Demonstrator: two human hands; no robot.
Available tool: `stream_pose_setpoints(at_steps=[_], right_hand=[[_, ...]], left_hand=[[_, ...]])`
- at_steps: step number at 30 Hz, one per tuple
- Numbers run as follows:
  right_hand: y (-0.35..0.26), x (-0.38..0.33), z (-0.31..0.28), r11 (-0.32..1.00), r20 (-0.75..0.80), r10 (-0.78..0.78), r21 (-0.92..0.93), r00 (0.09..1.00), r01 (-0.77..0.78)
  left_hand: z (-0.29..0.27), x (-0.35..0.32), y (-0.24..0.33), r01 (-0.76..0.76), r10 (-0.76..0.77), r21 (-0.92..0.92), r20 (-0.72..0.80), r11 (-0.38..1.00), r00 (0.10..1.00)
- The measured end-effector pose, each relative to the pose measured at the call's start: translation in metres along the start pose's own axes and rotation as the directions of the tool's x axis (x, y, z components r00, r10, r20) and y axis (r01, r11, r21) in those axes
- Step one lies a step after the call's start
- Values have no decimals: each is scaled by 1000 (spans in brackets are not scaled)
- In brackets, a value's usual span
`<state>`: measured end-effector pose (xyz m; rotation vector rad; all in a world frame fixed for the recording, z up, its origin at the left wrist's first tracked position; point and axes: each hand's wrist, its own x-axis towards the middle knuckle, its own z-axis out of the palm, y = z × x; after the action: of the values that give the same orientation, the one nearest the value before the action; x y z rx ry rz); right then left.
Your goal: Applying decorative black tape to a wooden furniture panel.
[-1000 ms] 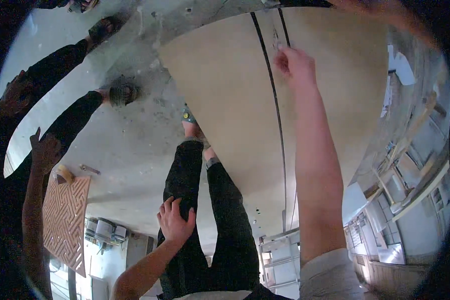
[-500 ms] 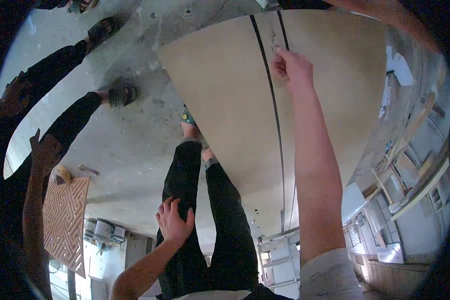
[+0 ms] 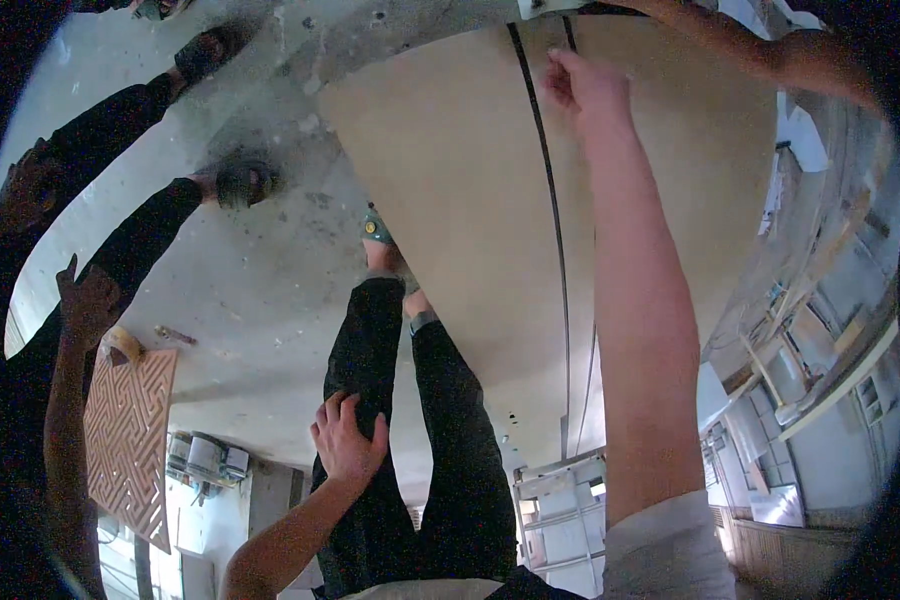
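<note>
A large tan board (image 3: 440,150) lies in front of me, with a long black line (image 3: 547,160) running along it and a second black line (image 3: 570,35) beside the first. Over its far part reaches my right hand (image 3: 590,85), arm outstretched and fingers curled closed between or beside the lines. Whatever those fingers may hold is too small to make out. My left hand (image 3: 348,440) rests on my dark trouser leg (image 3: 370,350), fingers spread and holding nothing.
A co-worker's bare arm (image 3: 780,55) crosses the far right corner of the board. At left, another person's hand (image 3: 92,300) rests near a dark-trousered knee. A maze-patterned panel (image 3: 130,430) and a tape roll (image 3: 120,346) are below. Wood pieces (image 3: 820,300) clutter the right.
My right hand has moved farther away along the board, toward its far edge. The co-worker's arm at the top right reaches further into view. My left hand stays put.
</note>
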<state>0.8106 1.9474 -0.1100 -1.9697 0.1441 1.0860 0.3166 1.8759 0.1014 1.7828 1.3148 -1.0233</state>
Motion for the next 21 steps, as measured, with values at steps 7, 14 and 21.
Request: stream_pose_setpoints(at_steps=[7,14,21], right_hand=[[26,-55,-8,988,-88,142,73,986,-136],[41,-42,-8,997,-80,71,12,994,-71],[26,-34,10,966,-45,108,242,993,-94]], left_hand=[[-1,-1,-4,11,-11,8,-29,1000,1000],[2,0,-10,-30,31,14,-68,999,997],[-2,-1,-13,-24,24,0,-61,1000,998]])
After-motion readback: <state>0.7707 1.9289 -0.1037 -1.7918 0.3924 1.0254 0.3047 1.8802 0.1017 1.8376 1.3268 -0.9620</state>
